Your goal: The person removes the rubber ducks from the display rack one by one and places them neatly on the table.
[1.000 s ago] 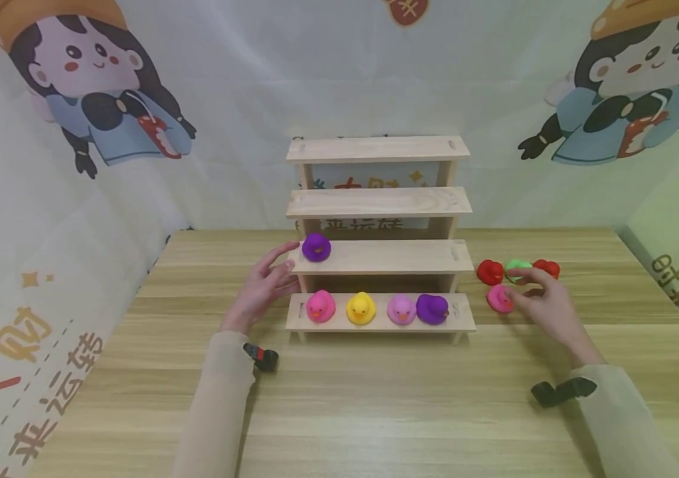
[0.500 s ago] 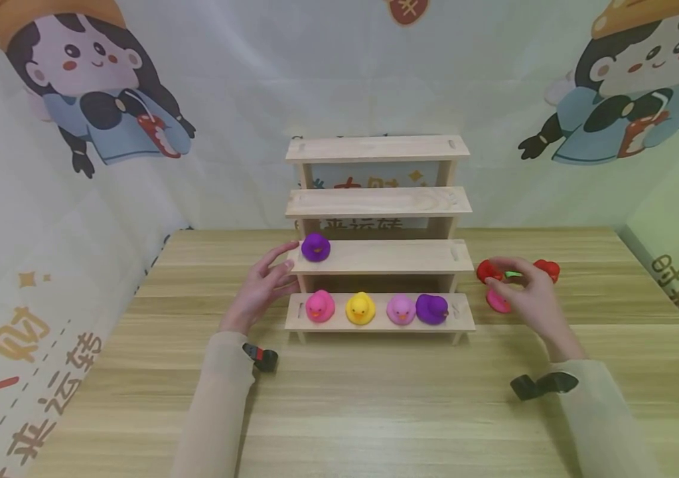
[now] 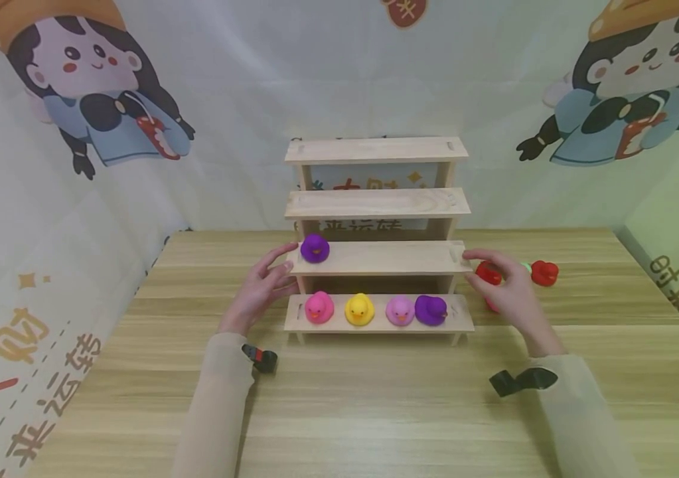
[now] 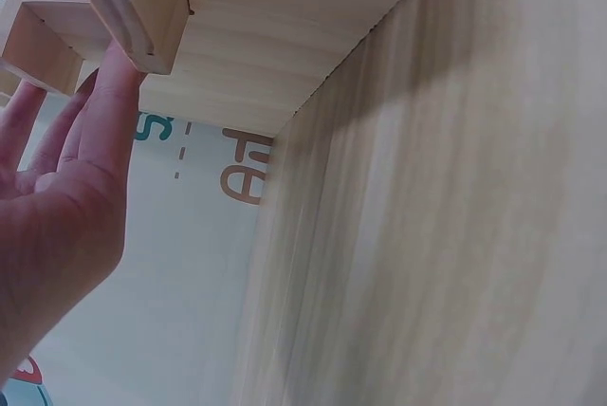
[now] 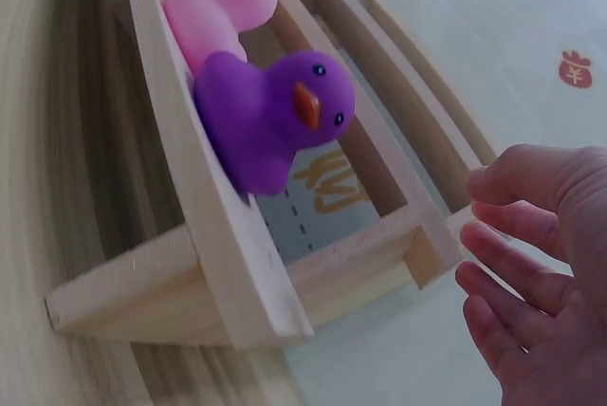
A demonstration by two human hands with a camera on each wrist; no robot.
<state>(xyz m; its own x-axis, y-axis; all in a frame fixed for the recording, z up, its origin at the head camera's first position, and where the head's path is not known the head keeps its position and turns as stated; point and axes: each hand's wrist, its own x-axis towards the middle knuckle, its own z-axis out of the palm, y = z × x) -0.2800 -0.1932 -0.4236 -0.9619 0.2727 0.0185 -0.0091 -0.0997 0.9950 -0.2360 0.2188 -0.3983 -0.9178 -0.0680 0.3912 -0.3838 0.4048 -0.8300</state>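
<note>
A four-step wooden rack [image 3: 387,257] stands mid-table. My left hand [image 3: 258,292] is at the left end of its second step from the bottom; in the left wrist view its extended fingers [image 4: 109,121] meet the wood. Right there sits a purple rubber duck [image 3: 315,249]. My right hand [image 3: 509,285] has loosely bent fingers at the same step's right end, with nothing between thumb and fingertips. Along the bottom step stand a pink duck [image 3: 318,308], a yellow duck [image 3: 360,309], a lilac duck [image 3: 400,311] and another purple duck [image 5: 242,121], turned sideways.
Right of the rack, partly behind my right hand, lie a red duck [image 3: 487,273], another red one [image 3: 545,273], a green one [image 3: 527,267] and a mostly hidden pink one. A printed cloth backdrop [image 3: 369,86] closes off the wooden table [image 3: 375,405] behind.
My right hand has moved left, from above the loose ducks to the right end of the second step. The left hand and the ducks on the rack have stayed put.
</note>
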